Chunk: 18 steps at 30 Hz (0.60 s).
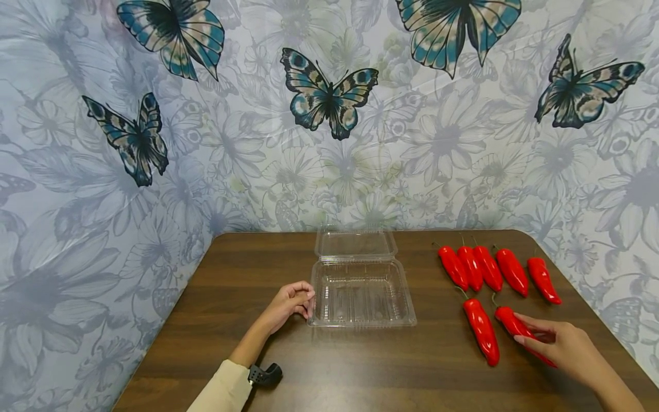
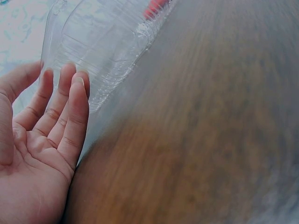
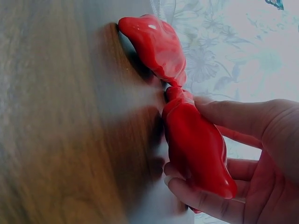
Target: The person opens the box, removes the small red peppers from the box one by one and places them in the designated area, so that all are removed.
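My left hand (image 1: 288,306) is at the left rim of a clear plastic clamshell container (image 1: 361,321), thumb and fingertips pinching the edge. In the left wrist view, the fingers (image 2: 77,112) curve gently beside the container's side wall. The container lies on the table with its lid (image 1: 355,245) folded back. My right hand (image 1: 563,343) grips a glossy red chili pepper (image 3: 194,140), thumb on one side and fingers on the other. This pepper tilts, its stem end pointing up and left in the head view. Another red pepper (image 1: 481,332) lies just left of it.
Several more red peppers (image 1: 487,268) lie in a row behind, toward the right back of the brown wooden table (image 1: 231,274). A butterfly-patterned wall covering (image 1: 334,171) stands right behind the table's back edge. A black band (image 1: 265,375) is on the left wrist.
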Each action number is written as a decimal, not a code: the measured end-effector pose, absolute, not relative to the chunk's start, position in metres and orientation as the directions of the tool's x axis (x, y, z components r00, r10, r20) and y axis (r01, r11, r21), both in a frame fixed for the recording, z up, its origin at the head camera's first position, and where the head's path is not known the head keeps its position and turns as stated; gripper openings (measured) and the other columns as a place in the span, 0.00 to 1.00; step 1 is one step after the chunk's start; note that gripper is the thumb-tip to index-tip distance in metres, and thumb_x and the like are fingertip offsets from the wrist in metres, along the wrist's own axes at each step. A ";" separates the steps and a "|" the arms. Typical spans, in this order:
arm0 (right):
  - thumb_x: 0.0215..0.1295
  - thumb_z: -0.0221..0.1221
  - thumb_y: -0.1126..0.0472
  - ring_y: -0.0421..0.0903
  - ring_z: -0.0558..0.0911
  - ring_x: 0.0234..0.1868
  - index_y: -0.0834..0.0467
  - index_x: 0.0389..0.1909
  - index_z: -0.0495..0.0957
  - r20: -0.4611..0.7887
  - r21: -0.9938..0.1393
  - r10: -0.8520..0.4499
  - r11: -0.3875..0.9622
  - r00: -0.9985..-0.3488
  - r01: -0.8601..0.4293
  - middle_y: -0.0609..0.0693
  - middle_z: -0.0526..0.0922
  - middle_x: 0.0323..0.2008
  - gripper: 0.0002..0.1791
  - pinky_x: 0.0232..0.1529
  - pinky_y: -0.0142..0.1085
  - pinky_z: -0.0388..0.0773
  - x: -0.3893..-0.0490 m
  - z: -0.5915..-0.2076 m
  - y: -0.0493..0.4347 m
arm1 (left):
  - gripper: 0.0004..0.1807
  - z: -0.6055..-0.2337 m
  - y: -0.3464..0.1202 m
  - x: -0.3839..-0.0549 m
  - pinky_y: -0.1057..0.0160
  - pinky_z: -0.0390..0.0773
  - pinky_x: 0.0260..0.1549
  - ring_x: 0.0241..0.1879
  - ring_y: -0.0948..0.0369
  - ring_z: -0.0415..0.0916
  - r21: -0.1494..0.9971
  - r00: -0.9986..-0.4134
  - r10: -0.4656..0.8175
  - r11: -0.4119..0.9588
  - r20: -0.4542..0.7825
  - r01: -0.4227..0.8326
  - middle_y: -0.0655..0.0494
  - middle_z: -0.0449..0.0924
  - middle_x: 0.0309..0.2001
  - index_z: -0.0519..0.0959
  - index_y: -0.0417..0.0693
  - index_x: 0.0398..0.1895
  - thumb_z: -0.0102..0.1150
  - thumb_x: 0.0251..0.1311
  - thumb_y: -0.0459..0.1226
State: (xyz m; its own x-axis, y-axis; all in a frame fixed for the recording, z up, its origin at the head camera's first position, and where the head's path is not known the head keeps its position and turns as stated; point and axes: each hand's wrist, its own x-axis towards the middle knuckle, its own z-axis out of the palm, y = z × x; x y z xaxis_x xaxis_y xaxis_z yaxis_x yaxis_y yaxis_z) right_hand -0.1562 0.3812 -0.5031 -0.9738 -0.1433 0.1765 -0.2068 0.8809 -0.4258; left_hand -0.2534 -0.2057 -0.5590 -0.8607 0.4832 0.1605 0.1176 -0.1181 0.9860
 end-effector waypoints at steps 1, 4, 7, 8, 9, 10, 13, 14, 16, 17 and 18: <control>0.57 0.74 0.48 0.55 0.87 0.39 0.63 0.57 0.82 0.174 -0.425 -0.143 0.882 -0.974 -0.205 0.63 0.87 0.43 0.31 0.34 0.45 0.82 -0.156 -0.503 0.381 | 0.17 -0.559 -0.206 -0.254 0.66 0.82 0.27 0.25 0.61 0.80 0.986 -0.862 0.482 -0.117 0.159 0.117 0.53 0.80 0.30 0.68 0.20 0.48 0.51 0.75 0.33; 0.60 0.72 0.49 0.47 0.87 0.38 0.63 0.58 0.81 0.158 -0.426 -0.147 0.882 -0.977 -0.201 0.65 0.87 0.45 0.30 0.33 0.41 0.81 -0.156 -0.503 0.381 | 0.17 -0.558 -0.206 -0.254 0.65 0.82 0.27 0.25 0.60 0.80 0.988 -0.866 0.477 -0.113 0.150 0.109 0.52 0.80 0.30 0.68 0.20 0.49 0.51 0.75 0.33; 0.61 0.71 0.51 0.44 0.86 0.37 0.63 0.60 0.80 0.133 -0.424 -0.148 0.885 -0.980 -0.191 0.66 0.86 0.47 0.30 0.33 0.38 0.79 -0.156 -0.502 0.380 | 0.17 -0.559 -0.206 -0.253 0.65 0.82 0.27 0.25 0.60 0.80 0.989 -0.871 0.471 -0.109 0.142 0.102 0.53 0.79 0.30 0.68 0.20 0.49 0.51 0.75 0.33; 0.61 0.71 0.51 0.44 0.86 0.37 0.64 0.60 0.80 0.129 -0.424 -0.150 0.886 -0.980 -0.191 0.67 0.85 0.47 0.30 0.33 0.38 0.79 -0.156 -0.501 0.379 | 0.17 -0.559 -0.206 -0.253 0.65 0.82 0.27 0.25 0.60 0.80 0.989 -0.871 0.470 -0.110 0.142 0.101 0.53 0.79 0.30 0.68 0.20 0.48 0.51 0.76 0.33; 0.61 0.71 0.52 0.45 0.86 0.37 0.64 0.60 0.80 0.130 -0.423 -0.151 0.885 -0.980 -0.192 0.67 0.86 0.47 0.29 0.34 0.38 0.80 -0.157 -0.501 0.379 | 0.17 -0.559 -0.206 -0.253 0.65 0.82 0.27 0.25 0.60 0.80 0.989 -0.872 0.470 -0.110 0.142 0.101 0.53 0.79 0.30 0.68 0.20 0.48 0.51 0.75 0.33; 0.61 0.71 0.52 0.45 0.86 0.36 0.64 0.60 0.80 0.130 -0.423 -0.153 0.885 -0.980 -0.195 0.66 0.86 0.47 0.29 0.34 0.38 0.80 -0.157 -0.501 0.379 | 0.17 -0.559 -0.206 -0.253 0.65 0.82 0.27 0.25 0.60 0.80 0.989 -0.871 0.470 -0.111 0.142 0.101 0.53 0.79 0.29 0.68 0.20 0.48 0.51 0.75 0.33; 0.58 0.73 0.52 0.41 0.85 0.35 0.63 0.58 0.81 0.148 -0.423 -0.155 0.883 -0.977 -0.204 0.64 0.87 0.45 0.30 0.33 0.36 0.79 -0.156 -0.503 0.379 | 0.16 -0.560 -0.206 -0.254 0.65 0.82 0.27 0.25 0.61 0.80 0.988 -0.867 0.476 -0.115 0.148 0.106 0.53 0.80 0.30 0.68 0.20 0.48 0.51 0.75 0.32; 0.57 0.74 0.52 0.39 0.85 0.34 0.63 0.58 0.81 0.153 -0.425 -0.155 0.881 -0.976 -0.207 0.63 0.87 0.45 0.30 0.33 0.35 0.79 -0.156 -0.503 0.379 | 0.17 -0.560 -0.206 -0.254 0.65 0.82 0.27 0.25 0.61 0.80 0.987 -0.865 0.479 -0.116 0.150 0.107 0.53 0.80 0.30 0.67 0.20 0.48 0.51 0.75 0.32; 0.55 0.75 0.51 0.38 0.84 0.34 0.62 0.57 0.82 0.159 -0.426 -0.156 0.880 -0.975 -0.210 0.62 0.87 0.44 0.31 0.32 0.33 0.78 -0.155 -0.504 0.379 | 0.17 -0.560 -0.206 -0.255 0.66 0.82 0.27 0.25 0.61 0.80 0.987 -0.861 0.484 -0.118 0.155 0.111 0.53 0.80 0.30 0.67 0.19 0.48 0.51 0.75 0.32; 0.54 0.76 0.50 0.38 0.84 0.34 0.62 0.57 0.82 0.163 -0.424 -0.155 0.881 -0.974 -0.211 0.62 0.87 0.45 0.32 0.31 0.32 0.78 -0.155 -0.505 0.379 | 0.17 -0.560 -0.206 -0.255 0.66 0.82 0.27 0.25 0.61 0.80 0.987 -0.860 0.486 -0.120 0.156 0.112 0.53 0.80 0.30 0.67 0.19 0.48 0.51 0.75 0.32; 0.53 0.76 0.50 0.39 0.85 0.34 0.61 0.57 0.83 0.169 -0.422 -0.151 0.882 -0.974 -0.210 0.61 0.87 0.45 0.32 0.31 0.32 0.78 -0.155 -0.505 0.379 | 0.17 -0.560 -0.206 -0.255 0.66 0.82 0.27 0.25 0.61 0.80 0.986 -0.860 0.486 -0.121 0.158 0.113 0.53 0.80 0.30 0.67 0.19 0.48 0.51 0.75 0.32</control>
State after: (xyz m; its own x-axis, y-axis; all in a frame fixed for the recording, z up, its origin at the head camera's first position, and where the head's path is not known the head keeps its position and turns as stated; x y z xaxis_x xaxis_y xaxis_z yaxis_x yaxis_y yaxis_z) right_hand -0.1551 0.3785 -0.5052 -0.9740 -0.1512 0.1687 -0.2100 0.8817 -0.4224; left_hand -0.2549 -0.2060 -0.5596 -0.8596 0.4860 0.1578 0.1128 -0.1206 0.9863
